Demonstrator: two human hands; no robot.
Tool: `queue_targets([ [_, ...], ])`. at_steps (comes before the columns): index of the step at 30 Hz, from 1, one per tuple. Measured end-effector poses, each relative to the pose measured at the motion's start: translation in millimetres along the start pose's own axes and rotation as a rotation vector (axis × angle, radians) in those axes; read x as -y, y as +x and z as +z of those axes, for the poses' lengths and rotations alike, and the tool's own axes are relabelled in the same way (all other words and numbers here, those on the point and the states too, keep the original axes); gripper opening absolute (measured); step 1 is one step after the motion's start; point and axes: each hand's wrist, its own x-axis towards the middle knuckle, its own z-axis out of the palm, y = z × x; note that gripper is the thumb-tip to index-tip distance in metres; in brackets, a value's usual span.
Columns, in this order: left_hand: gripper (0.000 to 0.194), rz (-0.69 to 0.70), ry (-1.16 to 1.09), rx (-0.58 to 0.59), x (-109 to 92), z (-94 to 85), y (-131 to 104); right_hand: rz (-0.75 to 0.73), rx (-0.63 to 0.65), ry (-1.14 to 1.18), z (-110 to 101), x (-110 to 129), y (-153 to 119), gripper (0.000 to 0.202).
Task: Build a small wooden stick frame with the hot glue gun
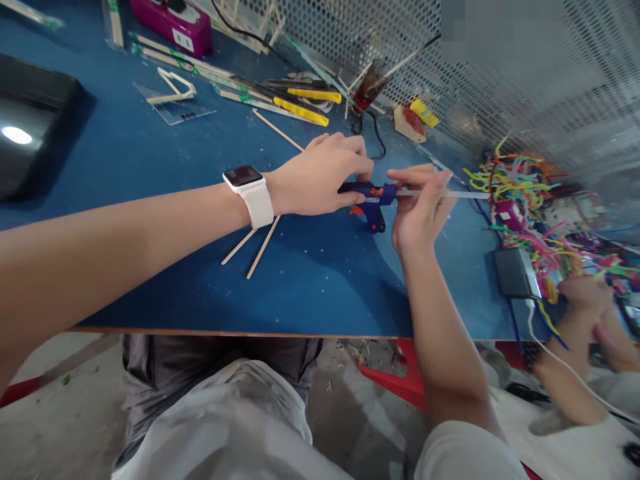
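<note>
My left hand (327, 175) is closed round the front of a small blue hot glue gun (373, 208) with a red trigger, holding it above the table. From the gun's rear a long translucent glue stick (465, 195) sticks out to the right. My right hand (420, 207) pinches that stick close behind the gun, thumb and fingers pressed on it. Under my left hand and wrist, thin wooden sticks (263, 248) lie crossed on the blue table (320, 287). The gun's nozzle is hidden by my left hand.
Yellow-handled tools (303, 110) and bundled wooden sticks lie at the back, near a purple power socket (175, 27). A black tablet-like device (35, 127) is at left. Right of me are colourful pipe cleaners (520, 180), a black adapter (517, 273) and another person's hands (585, 297).
</note>
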Motion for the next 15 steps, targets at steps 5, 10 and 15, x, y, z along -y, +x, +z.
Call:
queue_targets([
  [5, 0.031, -0.036, 0.005, 0.025, -3.7, -1.3, 0.4, -0.022, 0.026, 0.082, -6.6, -2.9, 7.3, 0.047],
  [10, 0.028, -0.039, -0.018, 0.031, -4.8, -3.0, -0.3, -0.062, 0.120, 0.171, -10.3, -6.8, 9.6, 0.037],
  [15, 0.026, -0.053, -0.035, 0.044, -6.3, -2.3, 1.4, -0.016, 0.124, 0.128, -9.1, -5.3, 7.7, 0.037],
])
